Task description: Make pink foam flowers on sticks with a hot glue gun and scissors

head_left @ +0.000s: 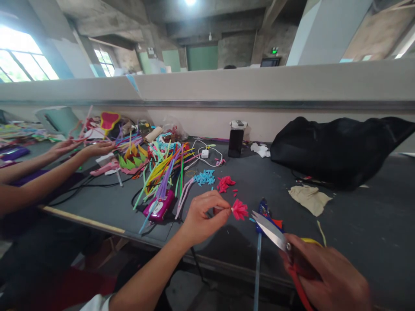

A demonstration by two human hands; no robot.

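Between the thumb and forefinger of my left hand (pixel 207 216) is the stem end of a small pink-red flower (pixel 240 209) of fuzzy petals, held above the table edge. My right hand (pixel 327 272) is wrapped round the red handles of a pair of scissors (pixel 272 230). Its blades point toward the flower, slightly parted and apart from it. Behind the blades lies a blue glue gun (pixel 264 209), with a pale blue glue stick (pixel 257 272) reaching below it. Piles of cut red pieces (pixel 225 184) and blue pieces (pixel 204 177) lie beyond my left hand.
Colourful pipe cleaners (pixel 165 172) lie across a purple box-like device (pixel 159 206). A white charger with cable (pixel 205 153), a dark bottle (pixel 236 140), a black bag (pixel 337 151) and a beige cloth (pixel 309 198) stand or lie farther back. Another person's hands (pixel 97 149) are at left.
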